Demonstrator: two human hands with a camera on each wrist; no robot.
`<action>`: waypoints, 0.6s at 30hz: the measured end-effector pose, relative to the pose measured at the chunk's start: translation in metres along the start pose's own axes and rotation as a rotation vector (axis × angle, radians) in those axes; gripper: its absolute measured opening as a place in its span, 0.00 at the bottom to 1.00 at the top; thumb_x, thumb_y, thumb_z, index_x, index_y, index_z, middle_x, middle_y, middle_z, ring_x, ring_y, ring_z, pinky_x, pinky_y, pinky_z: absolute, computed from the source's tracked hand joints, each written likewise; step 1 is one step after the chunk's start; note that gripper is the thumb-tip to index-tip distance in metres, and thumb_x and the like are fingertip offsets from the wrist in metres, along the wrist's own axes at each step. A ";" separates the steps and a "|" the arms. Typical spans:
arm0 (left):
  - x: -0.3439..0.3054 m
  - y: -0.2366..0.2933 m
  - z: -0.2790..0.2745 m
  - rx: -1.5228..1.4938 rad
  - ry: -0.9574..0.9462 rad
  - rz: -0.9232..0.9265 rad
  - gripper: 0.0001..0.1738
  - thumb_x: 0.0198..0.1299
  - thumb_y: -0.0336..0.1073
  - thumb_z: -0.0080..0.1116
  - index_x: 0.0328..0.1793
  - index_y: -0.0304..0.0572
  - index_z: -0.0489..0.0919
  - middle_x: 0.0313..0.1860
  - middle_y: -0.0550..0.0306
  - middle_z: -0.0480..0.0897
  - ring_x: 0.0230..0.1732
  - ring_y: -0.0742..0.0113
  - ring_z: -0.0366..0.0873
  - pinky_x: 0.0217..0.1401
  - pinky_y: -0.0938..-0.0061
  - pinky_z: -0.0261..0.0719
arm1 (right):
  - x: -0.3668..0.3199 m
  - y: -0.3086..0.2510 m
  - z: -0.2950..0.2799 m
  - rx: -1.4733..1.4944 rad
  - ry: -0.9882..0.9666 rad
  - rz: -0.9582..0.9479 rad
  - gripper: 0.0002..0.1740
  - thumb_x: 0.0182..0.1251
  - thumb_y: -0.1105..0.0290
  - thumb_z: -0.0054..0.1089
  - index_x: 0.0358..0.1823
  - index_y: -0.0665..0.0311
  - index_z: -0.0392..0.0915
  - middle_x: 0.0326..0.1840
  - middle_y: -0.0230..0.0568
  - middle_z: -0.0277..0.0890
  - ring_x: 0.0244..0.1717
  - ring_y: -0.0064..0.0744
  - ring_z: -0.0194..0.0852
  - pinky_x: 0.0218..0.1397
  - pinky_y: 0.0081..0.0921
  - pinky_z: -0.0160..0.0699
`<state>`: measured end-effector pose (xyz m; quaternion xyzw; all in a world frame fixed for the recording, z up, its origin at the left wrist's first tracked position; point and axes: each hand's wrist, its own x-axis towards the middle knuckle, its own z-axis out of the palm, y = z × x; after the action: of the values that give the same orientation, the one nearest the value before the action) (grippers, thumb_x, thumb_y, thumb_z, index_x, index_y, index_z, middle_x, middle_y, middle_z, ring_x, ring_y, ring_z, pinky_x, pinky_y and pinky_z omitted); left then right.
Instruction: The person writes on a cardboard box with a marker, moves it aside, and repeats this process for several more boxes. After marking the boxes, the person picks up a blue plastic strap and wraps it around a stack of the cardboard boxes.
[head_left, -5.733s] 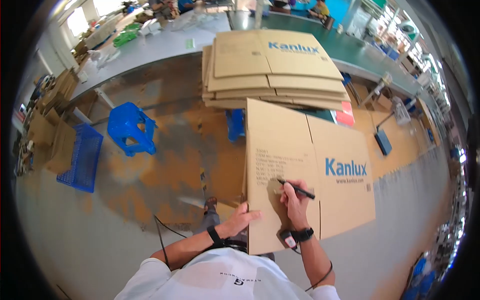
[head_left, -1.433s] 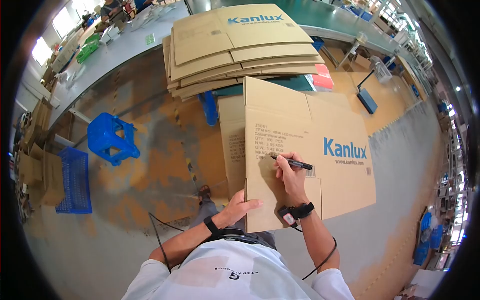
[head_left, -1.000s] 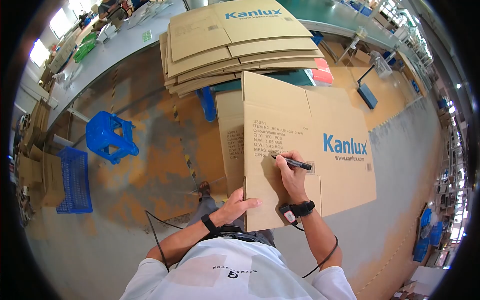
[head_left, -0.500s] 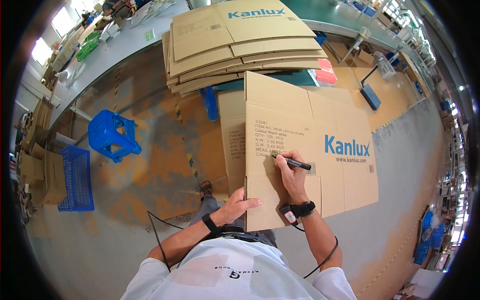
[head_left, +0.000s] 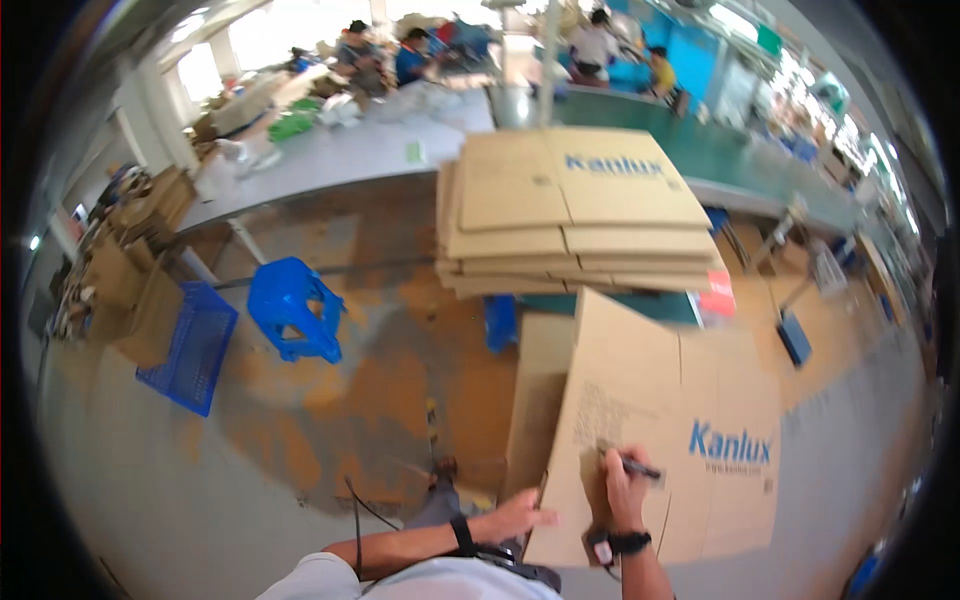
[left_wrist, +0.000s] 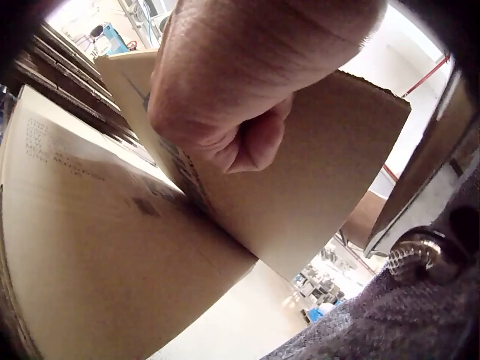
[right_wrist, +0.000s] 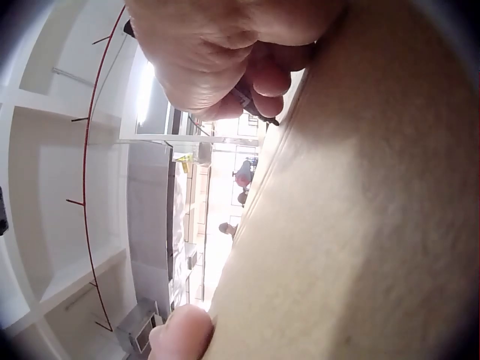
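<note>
A flat folded carton [head_left: 630, 400] with blue Kanlux lettering stands tilted in front of the body in the head view. The left hand [head_left: 515, 515] grips its left edge, thumb across the front face; in the left wrist view that hand [left_wrist: 247, 75] has curled fingers against the board. Pinched in the right hand [head_left: 627, 495] is a black marker [head_left: 640, 467], its tip at the printed text block. From the right wrist view, the marker [right_wrist: 259, 109] points close to the board [right_wrist: 360, 195]. Another carton [head_left: 535, 390] leans behind the held one.
Beyond the held carton lies a stack of flat cartons [head_left: 585, 200]. A blue stool [head_left: 295, 305] and a blue crate [head_left: 195, 350] stand on the floor at left. A long grey table [head_left: 340, 160] and a green table [head_left: 740, 165] cross the back, with several people behind.
The head view has tilted up and shifted, so the cartons and hands appear lower and further right. Both hands keep their holds on carton and marker.
</note>
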<state>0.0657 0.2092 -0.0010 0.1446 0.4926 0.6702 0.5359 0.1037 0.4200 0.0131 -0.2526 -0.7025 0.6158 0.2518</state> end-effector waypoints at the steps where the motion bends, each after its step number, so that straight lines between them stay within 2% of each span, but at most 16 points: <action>1: 0.003 -0.006 -0.003 -0.059 -0.067 0.008 0.22 0.67 0.35 0.62 0.64 0.34 0.73 0.53 0.60 0.81 0.51 0.74 0.78 0.56 0.73 0.79 | 0.001 0.006 -0.003 -0.019 -0.006 0.009 0.06 0.64 0.75 0.61 0.29 0.66 0.74 0.24 0.30 0.73 0.27 0.17 0.67 0.31 0.19 0.67; 5: -0.002 0.012 -0.001 -0.086 -0.109 -0.047 0.24 0.68 0.38 0.61 0.65 0.35 0.71 0.53 0.60 0.81 0.52 0.74 0.78 0.56 0.74 0.78 | 0.001 -0.005 0.000 -0.042 -0.011 -0.038 0.06 0.64 0.74 0.60 0.30 0.67 0.74 0.24 0.31 0.74 0.27 0.17 0.67 0.31 0.19 0.67; 10: 0.002 0.002 -0.001 -0.058 -0.076 0.017 0.26 0.67 0.39 0.61 0.67 0.35 0.70 0.54 0.59 0.80 0.54 0.74 0.77 0.58 0.74 0.76 | 0.004 -0.006 0.001 -0.026 -0.006 0.043 0.05 0.65 0.74 0.59 0.31 0.67 0.74 0.24 0.33 0.74 0.22 0.17 0.67 0.26 0.18 0.65; 11: 0.001 0.003 -0.001 -0.061 -0.076 0.011 0.26 0.67 0.39 0.62 0.67 0.35 0.70 0.54 0.59 0.80 0.55 0.74 0.77 0.59 0.74 0.76 | 0.001 -0.016 0.001 0.012 -0.025 0.083 0.04 0.66 0.75 0.58 0.35 0.67 0.74 0.24 0.35 0.74 0.19 0.18 0.66 0.23 0.17 0.63; 14: 0.002 0.002 -0.004 -0.052 -0.065 0.004 0.29 0.67 0.38 0.62 0.69 0.34 0.68 0.59 0.56 0.80 0.56 0.72 0.77 0.61 0.72 0.75 | -0.007 -0.033 0.000 0.205 0.034 0.010 0.03 0.69 0.72 0.58 0.38 0.62 0.73 0.25 0.34 0.75 0.15 0.16 0.63 0.18 0.15 0.59; 15: 0.003 0.003 -0.004 -0.058 -0.062 0.030 0.28 0.67 0.39 0.62 0.69 0.34 0.69 0.58 0.57 0.80 0.56 0.72 0.77 0.61 0.72 0.75 | -0.011 -0.047 -0.006 0.235 0.066 0.050 0.03 0.69 0.73 0.57 0.39 0.62 0.73 0.25 0.35 0.75 0.14 0.17 0.63 0.18 0.14 0.58; 16: 0.005 0.005 -0.004 -0.065 -0.060 0.055 0.27 0.66 0.39 0.62 0.68 0.35 0.70 0.57 0.57 0.80 0.56 0.73 0.76 0.62 0.72 0.74 | -0.018 -0.060 -0.022 0.231 0.021 0.125 0.08 0.68 0.74 0.59 0.45 0.60 0.70 0.34 0.34 0.74 0.24 0.19 0.68 0.25 0.15 0.64; 17: 0.006 0.007 -0.003 -0.074 -0.059 0.078 0.27 0.66 0.39 0.62 0.67 0.35 0.71 0.57 0.58 0.80 0.56 0.73 0.76 0.62 0.72 0.74 | -0.029 -0.074 -0.034 0.113 0.023 0.090 0.10 0.73 0.63 0.54 0.45 0.62 0.76 0.29 0.32 0.74 0.21 0.17 0.64 0.22 0.16 0.60; 18: 0.007 0.010 -0.005 -0.065 -0.065 0.051 0.27 0.66 0.39 0.62 0.67 0.35 0.71 0.58 0.58 0.80 0.57 0.72 0.76 0.63 0.72 0.74 | -0.041 -0.087 -0.046 -0.004 0.028 0.056 0.21 0.78 0.53 0.50 0.46 0.63 0.81 0.25 0.30 0.74 0.18 0.16 0.60 0.19 0.18 0.56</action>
<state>0.0538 0.2136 0.0026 0.1612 0.4492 0.6942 0.5388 0.1605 0.4170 0.1030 -0.2813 -0.6930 0.6175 0.2437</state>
